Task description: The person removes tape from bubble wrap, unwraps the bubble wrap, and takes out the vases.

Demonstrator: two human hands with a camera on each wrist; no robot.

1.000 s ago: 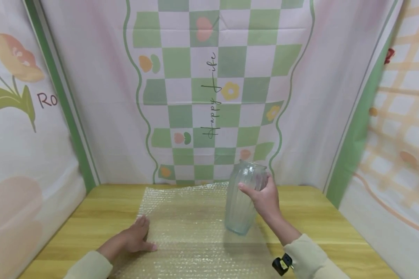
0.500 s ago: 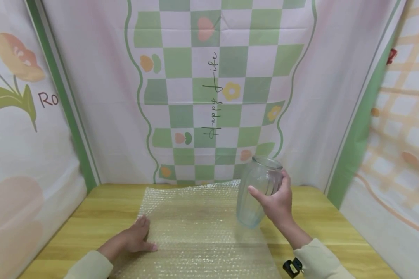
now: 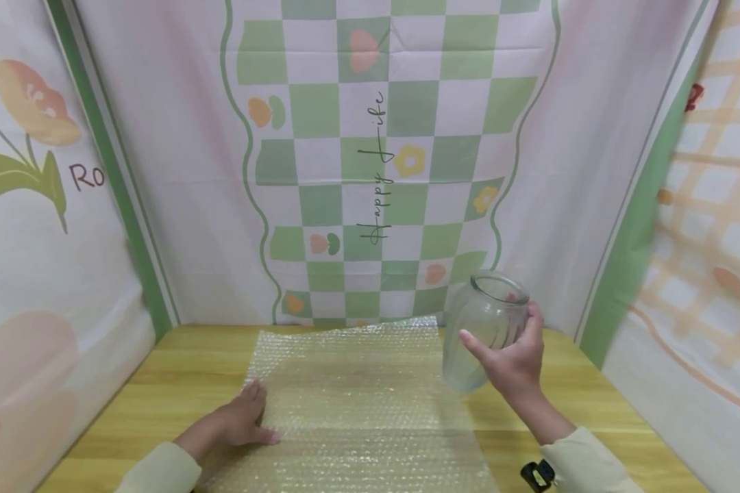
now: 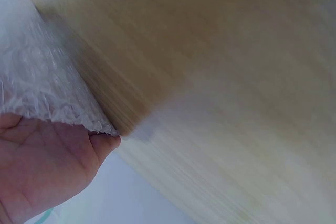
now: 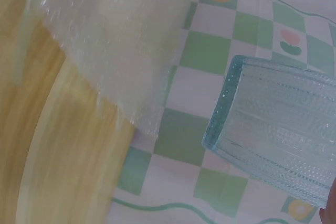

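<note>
My right hand (image 3: 513,359) grips a clear ribbed glass vase (image 3: 477,346) by its side, thumb in front and fingers round the far side. The vase is tilted in the air over the right edge of a bubble wrap sheet (image 3: 351,400); its open mouth is up and toward the right. In the right wrist view the vase's thick base (image 5: 224,103) shows, with only a sliver of hand at the border. At the sheet's left edge, my left hand (image 3: 240,414) rests on the wrap with fairly straight fingers. The left wrist view shows the wrap (image 4: 42,77) covering those fingers.
A wood-grain table (image 3: 567,397) lies under the sheet. Close behind it hangs a checkered cloth backdrop (image 3: 401,205), with patterned cloth walls (image 3: 43,274) on both sides. A small black device (image 3: 538,474) sits at the right sleeve.
The right hand has carried the vase rightward and slightly up, off the middle of the wrap, tipping its mouth more toward the camera. The left hand stays in place.
</note>
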